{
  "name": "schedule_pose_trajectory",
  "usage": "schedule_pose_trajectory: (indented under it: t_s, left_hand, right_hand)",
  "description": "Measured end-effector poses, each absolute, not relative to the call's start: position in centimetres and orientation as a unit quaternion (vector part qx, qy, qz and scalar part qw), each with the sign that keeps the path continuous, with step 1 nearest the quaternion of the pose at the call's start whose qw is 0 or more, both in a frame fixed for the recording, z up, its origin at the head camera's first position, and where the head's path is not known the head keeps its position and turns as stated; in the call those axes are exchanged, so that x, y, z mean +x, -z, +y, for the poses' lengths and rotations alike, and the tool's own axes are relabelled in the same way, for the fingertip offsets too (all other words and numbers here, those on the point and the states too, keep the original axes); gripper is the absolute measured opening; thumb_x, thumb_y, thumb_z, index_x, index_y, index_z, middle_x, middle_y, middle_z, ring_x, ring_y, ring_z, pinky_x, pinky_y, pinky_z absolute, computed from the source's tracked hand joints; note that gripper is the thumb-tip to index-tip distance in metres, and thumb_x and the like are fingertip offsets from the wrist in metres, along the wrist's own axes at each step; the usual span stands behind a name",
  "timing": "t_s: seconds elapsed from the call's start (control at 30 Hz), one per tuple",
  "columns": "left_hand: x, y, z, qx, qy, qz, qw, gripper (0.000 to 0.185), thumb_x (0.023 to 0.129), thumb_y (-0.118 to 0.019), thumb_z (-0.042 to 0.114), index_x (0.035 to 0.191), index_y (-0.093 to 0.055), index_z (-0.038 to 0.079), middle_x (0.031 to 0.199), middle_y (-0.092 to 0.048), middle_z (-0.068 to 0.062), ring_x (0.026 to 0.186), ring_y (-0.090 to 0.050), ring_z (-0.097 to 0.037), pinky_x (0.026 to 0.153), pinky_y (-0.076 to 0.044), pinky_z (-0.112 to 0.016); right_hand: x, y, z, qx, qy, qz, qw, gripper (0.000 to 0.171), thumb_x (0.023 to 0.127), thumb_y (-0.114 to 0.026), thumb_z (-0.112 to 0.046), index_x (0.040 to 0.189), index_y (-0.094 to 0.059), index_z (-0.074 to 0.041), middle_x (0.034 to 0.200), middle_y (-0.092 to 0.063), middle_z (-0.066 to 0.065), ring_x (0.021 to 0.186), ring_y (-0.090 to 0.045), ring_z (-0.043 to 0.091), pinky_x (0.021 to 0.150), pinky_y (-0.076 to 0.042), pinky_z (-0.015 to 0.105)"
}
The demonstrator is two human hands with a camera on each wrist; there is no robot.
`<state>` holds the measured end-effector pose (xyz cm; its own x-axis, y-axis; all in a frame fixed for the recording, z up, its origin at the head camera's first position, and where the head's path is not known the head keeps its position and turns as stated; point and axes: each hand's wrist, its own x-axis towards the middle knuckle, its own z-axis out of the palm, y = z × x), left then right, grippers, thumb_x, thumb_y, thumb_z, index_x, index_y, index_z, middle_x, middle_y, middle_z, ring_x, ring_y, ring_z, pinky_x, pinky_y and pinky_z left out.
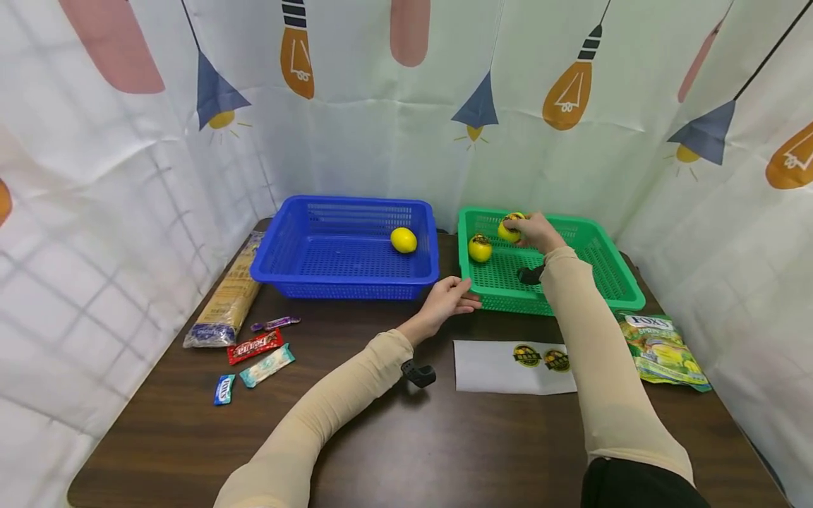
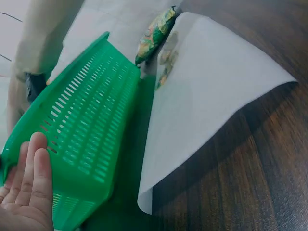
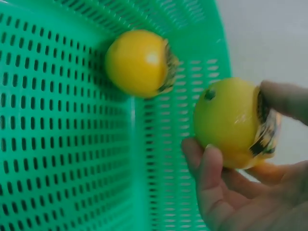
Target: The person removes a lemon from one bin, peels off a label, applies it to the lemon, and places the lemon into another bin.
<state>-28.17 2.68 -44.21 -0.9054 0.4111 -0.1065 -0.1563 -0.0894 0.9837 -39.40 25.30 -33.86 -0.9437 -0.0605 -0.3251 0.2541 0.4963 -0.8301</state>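
Observation:
My right hand (image 1: 536,231) holds a round yellow fruit (image 3: 228,120) between thumb and fingers over the green basket (image 1: 616,293). A black-and-gold patch like a sticker covers one end of that fruit. A second yellow fruit (image 1: 479,248) with a similar patch lies in the basket's left back corner, beside the held one in the right wrist view. My left hand (image 1: 447,303) is at the basket's front left corner, its straight fingers (image 2: 41,178) against the outer wall. A white sheet (image 1: 485,367) with two round black-and-gold stickers (image 1: 526,355) lies in front of the basket.
A blue basket (image 1: 343,279) with one yellow lemon (image 1: 404,240) stands to the left. Along the table's left side lie a long package (image 1: 229,296) and several small wrapped sweets (image 1: 255,347). A green Fox's bag (image 1: 660,353) lies at the right. Curtains (image 1: 381,148) surround the table.

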Motion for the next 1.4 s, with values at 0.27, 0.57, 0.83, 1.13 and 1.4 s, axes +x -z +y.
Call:
schedule_pose_trajectory:
  t_s: [0.27, 0.57, 0.83, 1.13, 1.4]
  left_hand:
    - [-27.5, 44.2, 3.2, 0.097, -0.725, 0.658, 0.179, 0.029, 0.108, -0.042, 0.029, 0.114, -0.052, 0.002, 0.117, -0.068, -0.027, 0.088, -0.074, -0.015, 0.099, -0.056, -0.046]
    - [-27.6, 44.4, 3.7, 0.113, -0.720, 0.660, 0.184, 0.026, 0.109, -0.039, 0.028, 0.112, -0.048, 0.005, 0.119, -0.067, -0.027, 0.094, -0.075, -0.023, 0.087, -0.061, -0.033]
    - [-27.5, 44.2, 2.9, 0.128, -0.685, 0.692, 0.186, 0.036, 0.108, -0.038, 0.037, 0.119, -0.050, 0.005, 0.119, -0.068, -0.024, 0.087, -0.074, -0.018, 0.089, -0.060, -0.039]
    - [-26.1, 43.7, -0.4, 0.166, -0.607, 0.751, 0.201, 0.056, 0.106, -0.038, 0.047, 0.127, -0.053, -0.002, 0.111, -0.072, -0.017, 0.079, -0.070, -0.012, 0.085, -0.060, -0.040]
    - [-24.0, 44.2, -3.0, 0.229, -0.560, 0.764, 0.223, 0.044, 0.107, -0.043, 0.034, 0.121, -0.057, -0.005, 0.109, -0.071, -0.022, 0.080, -0.072, -0.018, 0.082, -0.061, -0.041]
  right_hand:
    - [-41.5, 37.7, 25.5, 0.104, 0.423, 0.881, 0.185, 0.059, 0.104, -0.050, -0.030, 0.146, -0.033, 0.007, 0.122, -0.044, 0.015, 0.114, -0.051, 0.028, 0.112, -0.047, 0.044]
    - [-42.8, 39.4, 25.9, 0.080, 0.342, 0.908, 0.228, 0.067, 0.103, -0.050, -0.032, 0.151, -0.026, 0.007, 0.154, -0.030, 0.027, 0.137, -0.044, 0.039, 0.106, -0.052, 0.044]
    - [-40.2, 34.8, 25.0, 0.022, 0.239, 0.949, 0.206, 0.082, 0.103, -0.044, -0.049, 0.157, -0.013, 0.005, 0.161, -0.019, 0.031, 0.140, -0.037, 0.048, 0.113, -0.041, 0.058]
    - [-32.6, 30.8, 22.0, -0.131, 0.298, 0.944, 0.049, 0.065, 0.099, -0.053, -0.052, 0.150, -0.041, -0.014, 0.144, -0.055, 0.021, 0.122, -0.060, 0.041, 0.097, -0.053, 0.055]
    - [-25.1, 35.0, 19.2, -0.210, 0.384, 0.895, 0.084, 0.042, 0.096, -0.065, -0.038, 0.131, -0.062, -0.014, 0.117, -0.072, 0.016, 0.086, -0.074, 0.025, 0.071, -0.061, 0.040]
